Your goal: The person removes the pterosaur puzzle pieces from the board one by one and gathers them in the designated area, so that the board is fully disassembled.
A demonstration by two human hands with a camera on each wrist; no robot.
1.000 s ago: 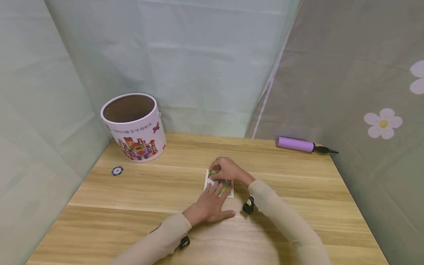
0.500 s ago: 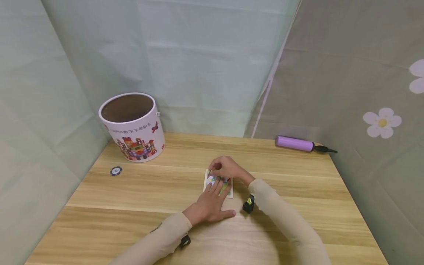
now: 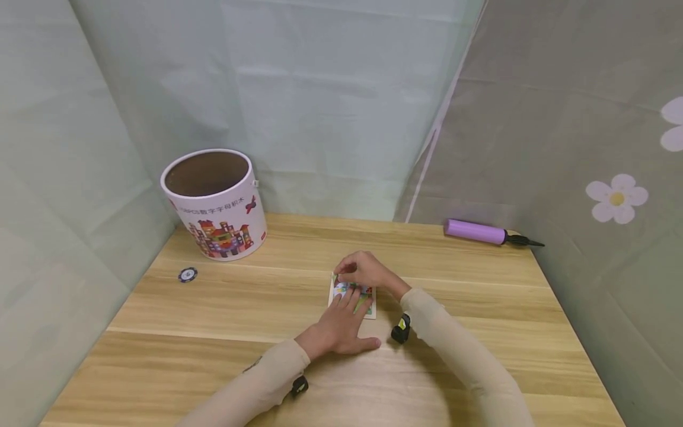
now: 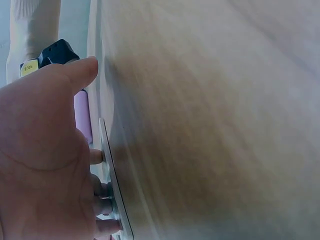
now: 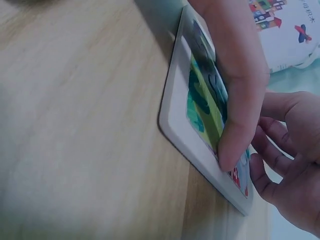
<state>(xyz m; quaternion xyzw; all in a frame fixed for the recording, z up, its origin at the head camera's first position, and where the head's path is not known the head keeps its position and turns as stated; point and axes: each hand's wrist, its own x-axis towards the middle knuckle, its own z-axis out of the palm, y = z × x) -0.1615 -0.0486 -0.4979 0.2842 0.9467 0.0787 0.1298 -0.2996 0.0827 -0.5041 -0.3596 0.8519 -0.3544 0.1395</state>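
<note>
The left hand [image 3: 345,332] lies spread near the middle of the head view, fingers pointing up the frame onto a picture board [image 5: 201,102] and thumb stretched to the right over the counter [image 3: 299,296]. The right hand [image 3: 364,270] arches just above it in the frame, its fingers curled down at the board's upper left corner, thumb and forefinger close together; whether they pinch anything, I cannot tell.

The board sits flat under both hands, mostly below the right hand and beneath the left fingers. Pale at the border, with green, blue and red in its print, it shows only in patches: the left fingers cover much of its lower half, the right hand its top edge. In the right wrist view, a finger of the left hand crosses the print and hides part of it.

Cream sleeves [image 3: 459,356] run from the wrists to the bottom of the frame, a small black device [image 3: 401,330] hanging by the right cuff.

Farther out, a blue-and-white chip [image 3: 188,274] lies at the left of the frame, below a white printed bucket [image 3: 224,219]. A purple pump [image 3: 475,232] with a black nozzle rests along the counter's back edge, right of centre. Beyond hang pale and grey curtains [image 3: 341,107], the grey one flowered at the right; these things all stand well apart from the hands.
</note>
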